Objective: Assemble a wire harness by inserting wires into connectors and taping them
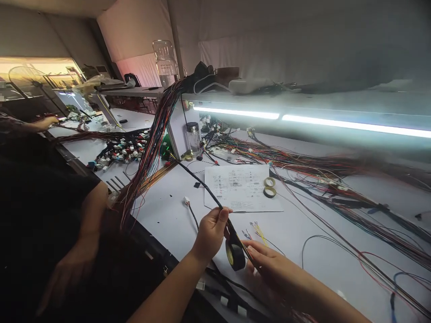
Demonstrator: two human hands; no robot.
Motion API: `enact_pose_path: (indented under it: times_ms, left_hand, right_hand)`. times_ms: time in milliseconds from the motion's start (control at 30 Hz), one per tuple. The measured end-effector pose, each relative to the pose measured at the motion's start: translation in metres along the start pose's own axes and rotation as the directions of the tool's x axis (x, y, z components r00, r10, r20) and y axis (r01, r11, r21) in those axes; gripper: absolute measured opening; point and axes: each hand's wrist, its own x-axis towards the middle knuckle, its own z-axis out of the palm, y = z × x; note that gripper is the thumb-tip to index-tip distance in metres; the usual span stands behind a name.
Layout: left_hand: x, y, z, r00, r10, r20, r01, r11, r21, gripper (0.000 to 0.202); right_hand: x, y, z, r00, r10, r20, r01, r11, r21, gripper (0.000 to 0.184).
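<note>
My left hand point(211, 233) pinches a black taped wire bundle point(198, 181) that runs up and left toward a hanging harness. A roll of black tape point(235, 254) hangs on the bundle just below my thumb. My right hand point(269, 267) sits to the right of the roll, fingers closed around the bundle's lower part and touching the tape. Loose yellow-tipped wires point(257, 229) lie on the white table point(303, 233) just beyond my right hand.
A printed sheet point(240, 188) with two tape rolls point(269, 187) lies ahead. Coloured wire harnesses point(336, 179) spread across the right. A thick harness point(151, 143) hangs at left. Another person's arm point(84, 233) rests at left; connectors point(119, 150) lie behind.
</note>
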Motion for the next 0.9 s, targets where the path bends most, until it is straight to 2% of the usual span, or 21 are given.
enact_pose_path:
  times_ms: [100,200,333,467,533,600,633,667,700,733,767,800,833,867,900]
  left_hand:
    - [-0.001,-0.002,0.007,1.000,0.002,-0.008,-0.003,0.997,-0.075,0.036]
    - [-0.005,0.001,0.010,0.998,-0.015,0.054,0.025,0.981,-0.192,0.035]
    - [-0.010,0.010,0.009,0.987,-0.045,0.152,0.093,0.941,-0.325,0.032]
    - [-0.012,0.021,0.007,0.976,-0.104,0.189,0.173,0.903,-0.393,0.032]
    - [-0.013,0.025,0.005,0.974,-0.121,0.193,0.189,0.900,-0.392,0.033]
    - [-0.014,0.027,0.002,0.967,-0.140,0.212,0.213,0.903,-0.374,0.030]
    - [-0.014,0.026,0.000,0.964,-0.155,0.217,0.227,0.904,-0.362,0.028]
    - [-0.014,0.025,-0.003,0.962,-0.170,0.214,0.239,0.905,-0.352,0.027]
    - [-0.013,0.022,-0.005,0.961,-0.187,0.203,0.248,0.906,-0.341,0.026]
    - [-0.012,0.019,-0.007,0.961,-0.202,0.188,0.255,0.909,-0.328,0.026]
    - [-0.010,0.015,-0.008,0.962,-0.214,0.168,0.257,0.916,-0.307,0.026]
    - [-0.008,0.011,-0.009,0.964,-0.221,0.147,0.255,0.926,-0.279,0.027]
    - [-0.005,0.007,-0.009,0.965,-0.223,0.134,0.251,0.936,-0.247,0.028]
    - [-0.001,0.003,-0.009,0.967,-0.221,0.126,0.245,0.945,-0.218,0.028]
    - [0.002,0.000,-0.008,0.969,-0.216,0.123,0.238,0.951,-0.196,0.029]
  right_hand:
    - [0.003,-0.002,-0.001,1.000,0.019,0.011,-0.019,0.999,-0.035,0.041]
    - [0.011,-0.008,0.001,0.999,0.050,-0.001,-0.050,0.998,-0.046,0.049]
    - [0.018,-0.018,0.009,0.996,-0.093,-0.005,0.093,0.995,0.032,0.036]
    - [0.017,-0.020,0.017,0.962,-0.257,0.096,0.247,0.963,0.105,0.048]
    - [0.018,-0.019,0.016,0.932,-0.334,0.139,0.331,0.943,0.043,0.046]
    - [0.023,-0.018,0.010,0.924,-0.360,0.132,0.376,0.919,-0.124,0.039]
    - [0.024,-0.018,0.005,0.916,-0.390,0.092,0.400,0.884,-0.244,0.033]
    - [0.026,-0.019,-0.001,0.893,-0.448,0.046,0.430,0.817,-0.384,0.027]
    - [0.025,-0.020,-0.007,0.840,-0.543,0.010,0.463,0.707,-0.535,0.023]
    - [0.023,-0.022,-0.012,0.749,-0.663,0.004,0.489,0.548,-0.678,0.021]
    - [0.020,-0.024,-0.016,0.630,-0.775,0.045,0.492,0.354,-0.796,0.023]
    - [0.014,-0.026,-0.017,0.513,-0.848,0.134,0.466,0.144,-0.873,0.027]
    - [0.007,-0.029,-0.017,0.423,-0.870,0.253,0.421,-0.059,-0.905,0.032]
    - [-0.001,-0.032,-0.014,0.358,-0.854,0.377,0.376,-0.238,-0.896,0.036]
    - [-0.008,-0.034,-0.011,0.314,-0.815,0.487,0.338,-0.383,-0.860,0.040]
